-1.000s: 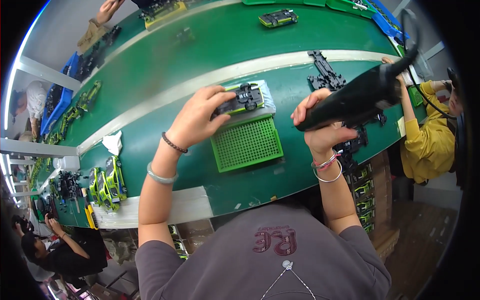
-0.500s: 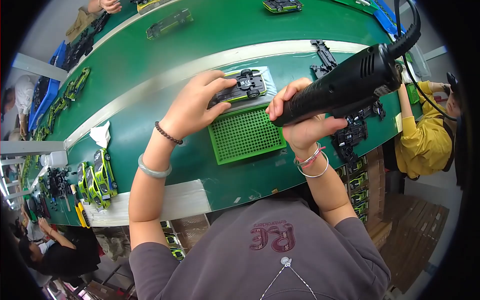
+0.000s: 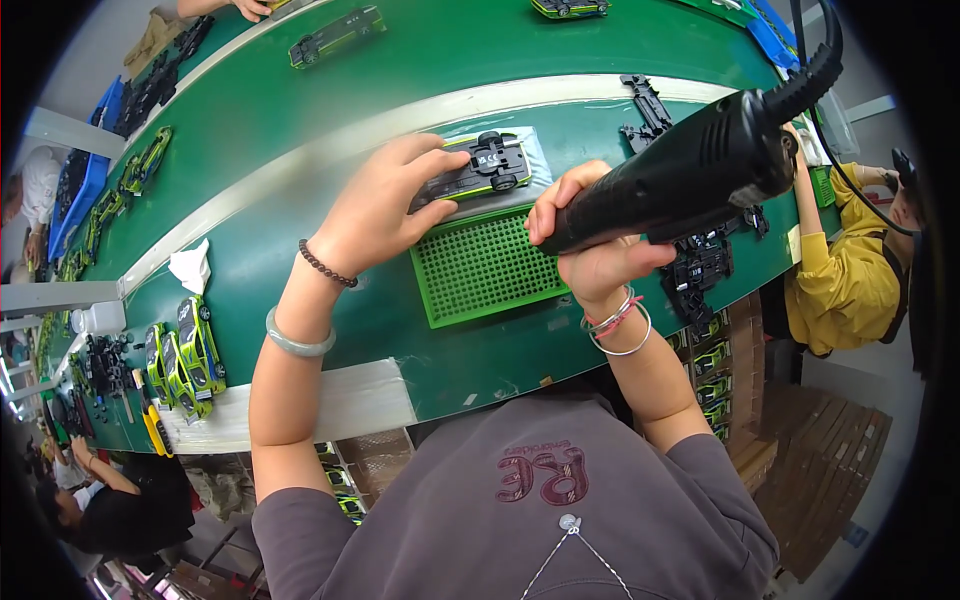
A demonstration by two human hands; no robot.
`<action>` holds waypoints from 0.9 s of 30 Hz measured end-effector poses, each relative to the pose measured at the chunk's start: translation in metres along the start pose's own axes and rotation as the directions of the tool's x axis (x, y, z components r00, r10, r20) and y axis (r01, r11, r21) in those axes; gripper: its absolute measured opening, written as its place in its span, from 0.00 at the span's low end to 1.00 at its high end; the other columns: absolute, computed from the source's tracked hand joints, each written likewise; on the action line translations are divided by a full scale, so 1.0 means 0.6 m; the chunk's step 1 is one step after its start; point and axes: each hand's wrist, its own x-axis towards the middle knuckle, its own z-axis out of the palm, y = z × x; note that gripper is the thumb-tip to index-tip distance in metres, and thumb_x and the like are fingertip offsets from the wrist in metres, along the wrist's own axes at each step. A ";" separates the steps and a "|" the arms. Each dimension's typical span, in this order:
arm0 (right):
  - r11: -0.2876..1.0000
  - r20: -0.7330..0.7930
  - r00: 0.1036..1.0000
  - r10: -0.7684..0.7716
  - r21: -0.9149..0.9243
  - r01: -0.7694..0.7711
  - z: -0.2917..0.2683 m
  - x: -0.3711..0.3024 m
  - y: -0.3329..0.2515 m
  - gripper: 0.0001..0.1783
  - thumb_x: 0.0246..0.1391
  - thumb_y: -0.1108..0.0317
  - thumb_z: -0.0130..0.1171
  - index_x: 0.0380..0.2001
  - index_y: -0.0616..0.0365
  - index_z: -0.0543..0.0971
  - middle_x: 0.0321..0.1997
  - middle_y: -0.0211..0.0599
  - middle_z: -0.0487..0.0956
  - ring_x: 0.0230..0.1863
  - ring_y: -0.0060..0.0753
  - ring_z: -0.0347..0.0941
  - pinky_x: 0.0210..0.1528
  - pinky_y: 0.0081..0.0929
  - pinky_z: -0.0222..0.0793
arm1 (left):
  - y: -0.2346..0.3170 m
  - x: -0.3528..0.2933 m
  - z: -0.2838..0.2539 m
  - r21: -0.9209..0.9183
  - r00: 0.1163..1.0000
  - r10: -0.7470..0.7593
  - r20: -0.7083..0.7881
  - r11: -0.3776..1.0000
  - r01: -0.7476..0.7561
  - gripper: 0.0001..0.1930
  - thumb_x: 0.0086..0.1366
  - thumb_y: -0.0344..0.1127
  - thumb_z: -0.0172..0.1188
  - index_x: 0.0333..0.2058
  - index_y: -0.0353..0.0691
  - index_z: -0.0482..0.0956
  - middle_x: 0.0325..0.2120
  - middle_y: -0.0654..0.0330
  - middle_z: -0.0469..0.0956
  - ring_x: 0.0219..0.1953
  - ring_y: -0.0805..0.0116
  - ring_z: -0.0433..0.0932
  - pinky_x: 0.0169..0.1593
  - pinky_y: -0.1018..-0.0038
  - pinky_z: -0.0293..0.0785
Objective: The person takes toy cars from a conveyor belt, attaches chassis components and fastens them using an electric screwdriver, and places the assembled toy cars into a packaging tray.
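An upside-down toy car (image 3: 487, 170), its black underside and wheels facing up with a yellow-green edge, lies on a pale pad on the green worktop. My left hand (image 3: 385, 205) grips its left end between thumb and fingers. My right hand (image 3: 603, 275) is wrapped round a thick black corded power tool (image 3: 660, 190), shaped like an electric screwdriver. It slants up to the right, and its working tip is hidden. Just below the car, a shallow green perforated tray (image 3: 490, 268) sits between my hands.
Black chassis parts (image 3: 700, 265) lie right of the tool, with another chassis piece (image 3: 648, 105) behind. Several yellow-green toy cars (image 3: 200, 345) and a white scrap (image 3: 190, 267) are at left. Beyond the white strip rests another upturned car (image 3: 337, 37). A person in yellow (image 3: 850, 275) sits at right.
The whole view has shifted slightly. My hands keep their holds on the car and the tool, with the tool tilted a little differently. Another person's hand at the top left has moved right.
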 end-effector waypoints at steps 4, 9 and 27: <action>0.998 -0.014 1.000 -0.021 -0.065 0.020 0.016 -0.009 -0.002 0.58 0.17 0.10 0.32 0.29 0.60 0.65 0.17 0.34 0.67 0.20 0.26 0.68 0.25 0.22 0.68 | 0.001 -0.001 0.000 -0.011 1.000 -0.014 0.008 1.000 0.014 0.22 0.52 0.30 0.63 0.48 0.41 0.73 0.46 0.53 0.69 0.48 0.54 0.70 0.49 0.68 0.70; 0.995 0.014 1.000 -0.027 -0.091 0.028 0.019 -0.008 -0.002 0.58 0.18 0.11 0.33 0.29 0.61 0.65 0.20 0.33 0.68 0.20 0.25 0.68 0.24 0.22 0.68 | -0.002 -0.003 -0.001 -0.012 1.000 -0.007 0.000 1.000 0.007 0.22 0.52 0.30 0.62 0.48 0.42 0.73 0.46 0.54 0.70 0.47 0.55 0.71 0.48 0.68 0.70; 0.960 -0.019 0.968 -0.250 0.129 0.250 0.021 0.122 -0.069 0.58 0.24 0.10 0.24 0.27 0.59 0.68 0.15 0.38 0.70 0.16 0.33 0.67 0.22 0.28 0.65 | 0.007 -0.004 -0.003 0.077 1.000 0.007 -0.015 0.997 -0.006 0.22 0.51 0.31 0.63 0.47 0.44 0.74 0.45 0.54 0.70 0.49 0.54 0.69 0.51 0.66 0.69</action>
